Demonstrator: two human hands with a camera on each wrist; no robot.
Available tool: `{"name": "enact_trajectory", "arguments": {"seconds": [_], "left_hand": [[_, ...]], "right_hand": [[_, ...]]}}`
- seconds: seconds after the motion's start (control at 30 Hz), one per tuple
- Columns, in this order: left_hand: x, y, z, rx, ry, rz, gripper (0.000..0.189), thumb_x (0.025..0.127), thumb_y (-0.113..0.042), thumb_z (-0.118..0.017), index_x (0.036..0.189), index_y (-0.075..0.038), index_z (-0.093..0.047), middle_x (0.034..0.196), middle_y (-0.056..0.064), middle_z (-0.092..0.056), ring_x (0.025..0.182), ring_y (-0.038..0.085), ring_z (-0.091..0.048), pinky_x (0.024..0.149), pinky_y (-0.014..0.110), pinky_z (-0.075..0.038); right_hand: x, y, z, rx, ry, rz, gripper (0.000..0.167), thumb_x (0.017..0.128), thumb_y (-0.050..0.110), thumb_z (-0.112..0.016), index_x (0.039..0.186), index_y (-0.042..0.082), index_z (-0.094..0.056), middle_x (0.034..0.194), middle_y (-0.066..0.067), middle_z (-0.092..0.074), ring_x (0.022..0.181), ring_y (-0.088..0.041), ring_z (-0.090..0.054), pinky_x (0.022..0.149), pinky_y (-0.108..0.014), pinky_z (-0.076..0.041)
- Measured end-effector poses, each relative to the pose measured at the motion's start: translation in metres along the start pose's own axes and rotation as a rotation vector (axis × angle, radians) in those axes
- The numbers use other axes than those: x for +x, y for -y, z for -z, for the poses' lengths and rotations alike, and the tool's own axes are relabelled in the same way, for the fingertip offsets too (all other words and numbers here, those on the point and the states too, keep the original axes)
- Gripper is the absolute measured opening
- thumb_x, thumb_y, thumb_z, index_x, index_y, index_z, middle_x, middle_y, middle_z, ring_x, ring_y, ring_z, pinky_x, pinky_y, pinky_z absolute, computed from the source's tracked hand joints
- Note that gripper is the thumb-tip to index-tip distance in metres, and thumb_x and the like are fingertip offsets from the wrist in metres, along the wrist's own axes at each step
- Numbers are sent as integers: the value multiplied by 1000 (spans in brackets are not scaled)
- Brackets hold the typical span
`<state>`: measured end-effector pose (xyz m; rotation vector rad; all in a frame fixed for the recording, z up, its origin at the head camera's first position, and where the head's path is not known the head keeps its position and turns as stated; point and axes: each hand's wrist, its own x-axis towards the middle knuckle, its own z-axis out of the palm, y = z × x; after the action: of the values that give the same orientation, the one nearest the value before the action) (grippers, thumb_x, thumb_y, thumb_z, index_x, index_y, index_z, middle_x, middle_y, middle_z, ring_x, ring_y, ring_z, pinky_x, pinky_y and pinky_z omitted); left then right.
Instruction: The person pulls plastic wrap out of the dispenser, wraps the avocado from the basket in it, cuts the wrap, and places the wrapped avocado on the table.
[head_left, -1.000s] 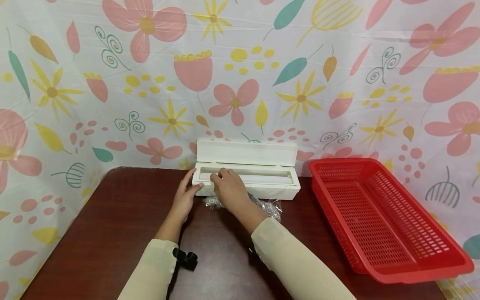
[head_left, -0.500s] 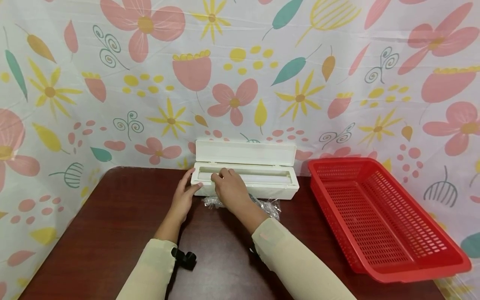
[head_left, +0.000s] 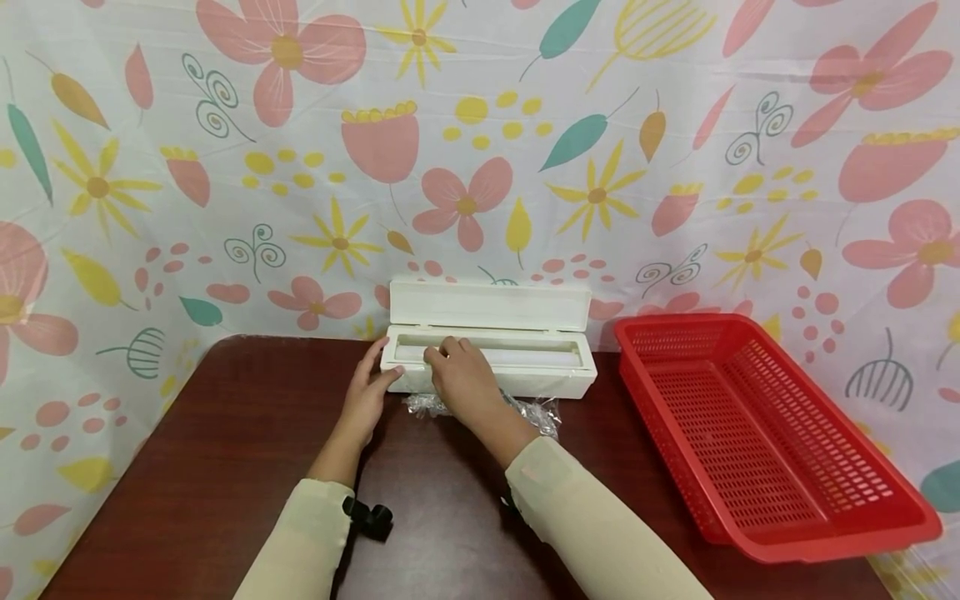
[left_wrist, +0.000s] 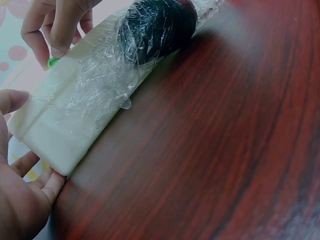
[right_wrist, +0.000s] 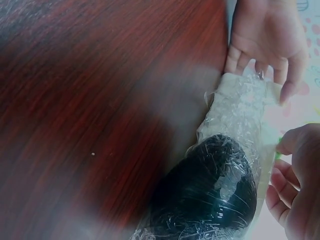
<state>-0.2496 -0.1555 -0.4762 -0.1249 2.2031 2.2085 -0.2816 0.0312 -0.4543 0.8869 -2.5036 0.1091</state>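
A long white cling film dispenser box (head_left: 536,383) stands at the back of the table, its lid (head_left: 491,307) raised and a pale roll (head_left: 532,357) inside. My left hand (head_left: 363,402) grips the box's left end, thumb in front and fingers round the far side. At the box's front edge, my right hand (head_left: 467,379) pinches a small green piece (left_wrist: 52,62), mostly hidden by the fingertips. Crumpled clear film (left_wrist: 100,92) hangs over the front of the box. Below the right hand lies a dark rounded thing (right_wrist: 205,185) wrapped in film; its kind cannot be told.
To the right stands a red perforated plastic basket (head_left: 663,429). The dark red-brown wooden table (head_left: 225,467) reaches back to a flower-printed curtain (head_left: 300,167) close behind the box. A black strap mount (head_left: 369,518) sits on the left wrist.
The head view has shifted very slightly. Both hands stay at the box, the right with almost no movement along its front edge.
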Motion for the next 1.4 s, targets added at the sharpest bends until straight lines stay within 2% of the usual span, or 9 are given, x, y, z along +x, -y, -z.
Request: {"name": "enact_trajectory", "arguments": {"seconds": [0.13,0.53,0.83,1.17,1.4], "left_hand": [[0,1,0,1,-3,-2,64,102,-23,-60,159,-26,-31,160,11,-25,132,28,-40,113,45,-33],[1,0,1,-9,14,-7,64,103,-23,-59,159,-27,-31,163,12,-19,136,31,-38,114,48,-33],[0,0,1,-8,17,-2,64,103,-23,-59,160,-26,-30,164,12,-18,136,33,-38,116,52,-33],[1,3,1,-36,18,-22,63,103,-22,-60,159,-26,-32,159,13,-24,129,28,-43,111,46,-36],[0,2,1,-13,13,-9,64,103,-23,-59,160,-26,-30,163,11,-20,133,29,-39,115,47,-32]], "right_hand": [[-1,-1,-1,2,3,2,9,98,17,-64,108,17,-63,100,-3,-62,85,-20,-55,75,-30,-50],[-1,-3,3,2,32,-4,12,100,17,-61,111,17,-63,102,-4,-62,86,-21,-56,76,-32,-50],[-1,-4,4,3,0,9,9,98,16,-62,108,16,-63,99,-4,-62,85,-22,-56,75,-32,-50],[-1,-6,2,3,-15,2,5,98,16,-60,103,16,-63,96,-3,-62,83,-22,-55,74,-33,-49],[-3,-9,1,14,-21,-7,8,103,20,-57,97,16,-61,95,-3,-62,81,-22,-54,72,-33,-48]]}}
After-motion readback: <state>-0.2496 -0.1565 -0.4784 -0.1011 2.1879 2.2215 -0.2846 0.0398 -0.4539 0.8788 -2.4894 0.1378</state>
